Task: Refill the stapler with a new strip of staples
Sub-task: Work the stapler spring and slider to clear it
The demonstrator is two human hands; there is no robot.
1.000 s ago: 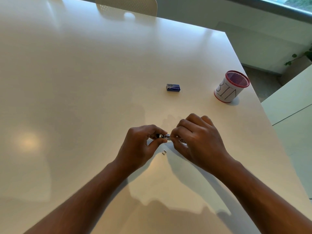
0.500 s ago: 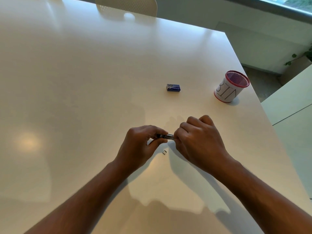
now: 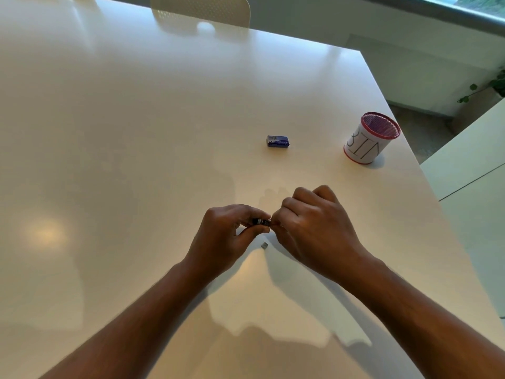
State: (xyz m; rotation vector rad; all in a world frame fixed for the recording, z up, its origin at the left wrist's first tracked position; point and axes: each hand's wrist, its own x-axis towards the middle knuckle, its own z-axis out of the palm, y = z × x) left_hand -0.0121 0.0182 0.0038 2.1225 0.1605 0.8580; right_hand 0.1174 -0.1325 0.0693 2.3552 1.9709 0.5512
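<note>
A small dark stapler is held just above the white table, near its front middle. My left hand grips it with curled fingers and thumb. My right hand meets it from the right, fingers curled at the stapler's metal end; what they pinch is hidden. A short loose piece of staples lies on the table just below the hands. A small blue staple box lies farther back.
A white mesh cup with a red rim and the letters BIN stands near the table's right edge. A pale chair back is at the far edge. Another white surface lies to the right.
My right hand has slid left toward the left hand, and less of the stapler's metal part shows between them. The loose piece of staples has not moved.
</note>
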